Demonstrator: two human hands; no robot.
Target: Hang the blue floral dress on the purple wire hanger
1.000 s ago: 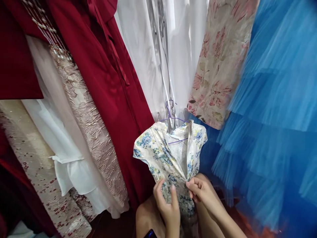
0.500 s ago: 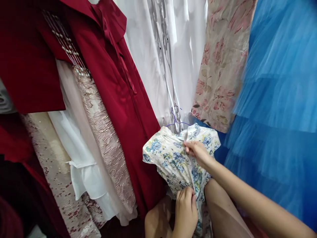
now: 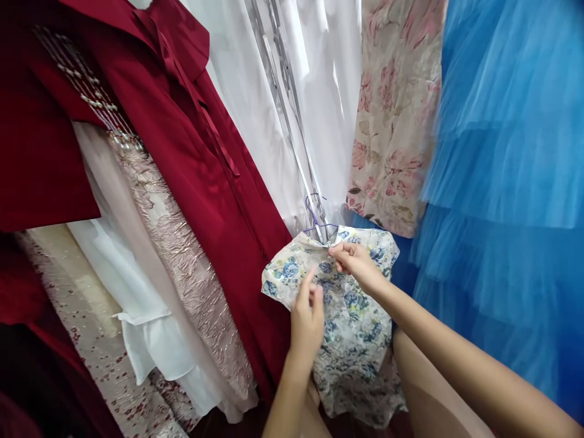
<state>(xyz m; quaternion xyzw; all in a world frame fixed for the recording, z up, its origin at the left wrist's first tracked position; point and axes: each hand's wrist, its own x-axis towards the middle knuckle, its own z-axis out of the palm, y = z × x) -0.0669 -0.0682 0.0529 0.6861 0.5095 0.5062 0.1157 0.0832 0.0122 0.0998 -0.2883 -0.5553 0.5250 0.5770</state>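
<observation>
A white floral dress with blue roses hangs on a thin purple hanger, between my knees. My right hand pinches it at the middle of the neckline; whether a zipper pull is between the fingertips I cannot tell. Over the upper left of the bodice is my left hand, its index finger and thumb raised and apart, holding nothing. The index fingertip is slightly blurred by motion. The dress's short cap sleeves spread to both sides, and its lower part drapes down between my legs.
Long garments surround the dress: a dark red gown and a pink brocade one at left, white fabric with silvery ribbons behind, a pink floral piece and a tiered blue tulle skirt at right.
My left hand has let go of the dress lower down and moved up and left. My right hand has moved up to the neckline. The lower dress has fallen looser, and the view has shifted slightly.
</observation>
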